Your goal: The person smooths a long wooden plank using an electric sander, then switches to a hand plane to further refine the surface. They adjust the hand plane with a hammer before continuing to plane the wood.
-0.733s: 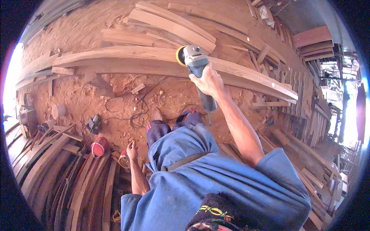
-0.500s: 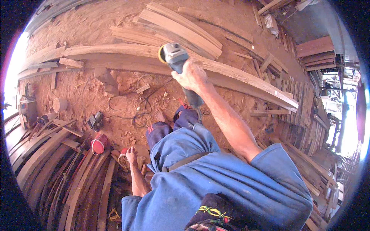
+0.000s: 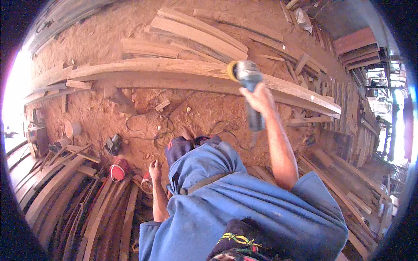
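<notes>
My right hand (image 3: 261, 99) grips a blue-grey angle grinder (image 3: 254, 118) by its body, held out ahead of me. The grinder's metal head carries a yellow disc (image 3: 233, 71), which overlaps the top face of a long wooden beam (image 3: 183, 66). Whether the disc touches the wood is unclear, as the tool is slightly blurred. Low at my left side hangs my left hand (image 3: 155, 169), its fingers curled closed with nothing visible in them. Just beside it stands a small reddish bucket (image 3: 147, 184).
Long boards (image 3: 196, 32) lie beyond the beam. Black cable (image 3: 165, 117) winds over the dirt floor near my feet. To the left are a red bucket (image 3: 117, 169), a dark power tool (image 3: 114, 143), a pale bucket (image 3: 73, 128) and stacked curved timbers (image 3: 56, 187).
My right hand has moved the grinder to the right along the beam. My left hand remains low at my side, still curled, shifted slightly.
</notes>
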Tool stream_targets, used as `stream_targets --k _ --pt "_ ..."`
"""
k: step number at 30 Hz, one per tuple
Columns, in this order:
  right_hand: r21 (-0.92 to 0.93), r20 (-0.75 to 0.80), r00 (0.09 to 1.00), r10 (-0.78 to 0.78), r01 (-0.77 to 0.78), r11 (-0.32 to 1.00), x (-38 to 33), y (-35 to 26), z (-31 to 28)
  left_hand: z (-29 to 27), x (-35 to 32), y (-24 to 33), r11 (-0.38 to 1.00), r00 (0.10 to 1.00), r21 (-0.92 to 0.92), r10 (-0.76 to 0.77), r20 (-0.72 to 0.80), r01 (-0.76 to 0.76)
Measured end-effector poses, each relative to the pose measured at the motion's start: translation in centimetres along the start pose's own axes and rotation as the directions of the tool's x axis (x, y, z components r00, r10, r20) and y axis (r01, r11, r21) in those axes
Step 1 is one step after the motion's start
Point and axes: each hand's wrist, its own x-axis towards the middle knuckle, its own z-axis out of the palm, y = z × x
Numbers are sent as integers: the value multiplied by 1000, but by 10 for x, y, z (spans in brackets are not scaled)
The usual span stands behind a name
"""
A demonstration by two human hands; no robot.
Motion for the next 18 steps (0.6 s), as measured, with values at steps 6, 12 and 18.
stream_targets --k 6,12,18 --pt "88 -89 950 300 -293 952 2 145 -50 3 0 -1 999 1000 -23 -22 -15 22" --pt "92 -67 981 185 -178 980 10 125 -34 -16 10 -31 951 996 298 -92 18 82" --pt "19 -11 994 105 -105 994 12 3 7 -43 29 -11 987 1000 162 -16 18 13"
